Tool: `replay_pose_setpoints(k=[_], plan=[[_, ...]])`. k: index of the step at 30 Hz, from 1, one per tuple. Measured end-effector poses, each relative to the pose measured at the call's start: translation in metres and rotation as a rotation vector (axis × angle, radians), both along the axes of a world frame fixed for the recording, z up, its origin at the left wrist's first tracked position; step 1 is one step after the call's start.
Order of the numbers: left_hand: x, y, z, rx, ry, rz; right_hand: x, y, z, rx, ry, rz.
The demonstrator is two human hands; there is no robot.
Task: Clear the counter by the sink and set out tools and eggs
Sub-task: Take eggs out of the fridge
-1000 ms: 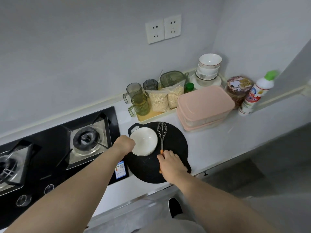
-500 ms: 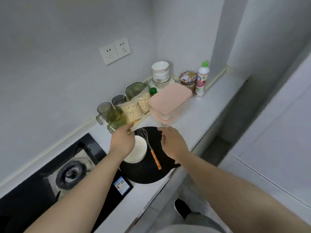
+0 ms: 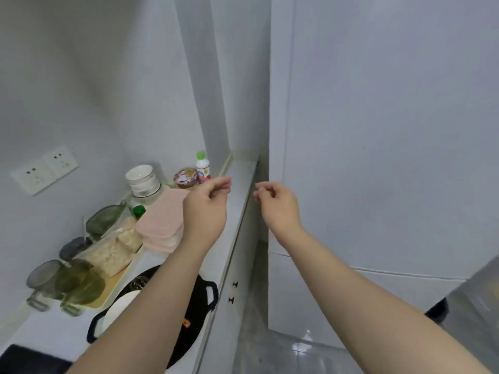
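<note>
My left hand (image 3: 206, 209) and my right hand (image 3: 278, 205) hang in the air above the counter's right end, fingers loosely curled, holding nothing. Below my left forearm lies a round black griddle pan (image 3: 201, 300) on the white counter (image 3: 237, 182). On the pan sit a white bowl (image 3: 118, 306) and a wire whisk (image 3: 139, 282) with an orange handle tip (image 3: 186, 323); my arm hides most of the whisk. No eggs show.
Along the wall stand pink lidded containers (image 3: 162, 225), stacked white bowls (image 3: 141, 180), a green-capped bottle (image 3: 202, 167), a patterned tin (image 3: 186, 178), green glass mugs (image 3: 78, 287) and bags of flakes (image 3: 113, 252) on a tray. A white refrigerator door (image 3: 378, 157) rises at right. Hob corner (image 3: 24, 360) lies lower left.
Both hands have lifted off the bowl and whisk and moved up and right. The view has swung right toward the refrigerator; the hob has mostly left the frame.
</note>
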State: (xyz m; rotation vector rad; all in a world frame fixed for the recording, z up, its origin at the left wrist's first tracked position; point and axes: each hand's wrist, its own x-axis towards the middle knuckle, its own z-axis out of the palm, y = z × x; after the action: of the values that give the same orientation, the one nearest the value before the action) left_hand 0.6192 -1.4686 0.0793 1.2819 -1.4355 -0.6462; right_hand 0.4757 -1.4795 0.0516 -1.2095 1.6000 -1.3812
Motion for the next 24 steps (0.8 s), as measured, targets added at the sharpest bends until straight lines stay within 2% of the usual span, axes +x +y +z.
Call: replay_pose_setpoints(k=[6,12,16,24], plan=[[-0.072,-0.041,0.038,0.015,0.076,-0.118,-0.047,0.002,0.029,-0.004,0.013,-0.048],[-0.106,-0.066,0.06,0.025,0.187,-0.224,-0.085,0.011,0.059,-0.106,0.038,-0.106],[-0.112,-0.071,0.056,0.048,0.132,-0.151,-0.092,0.011,0.069,-0.128,0.043,-0.128],[-0.11,-0.068,0.056,0.044,0.094,-0.167,-0.088,0.02,0.076,-0.125,0.078,-0.161]])
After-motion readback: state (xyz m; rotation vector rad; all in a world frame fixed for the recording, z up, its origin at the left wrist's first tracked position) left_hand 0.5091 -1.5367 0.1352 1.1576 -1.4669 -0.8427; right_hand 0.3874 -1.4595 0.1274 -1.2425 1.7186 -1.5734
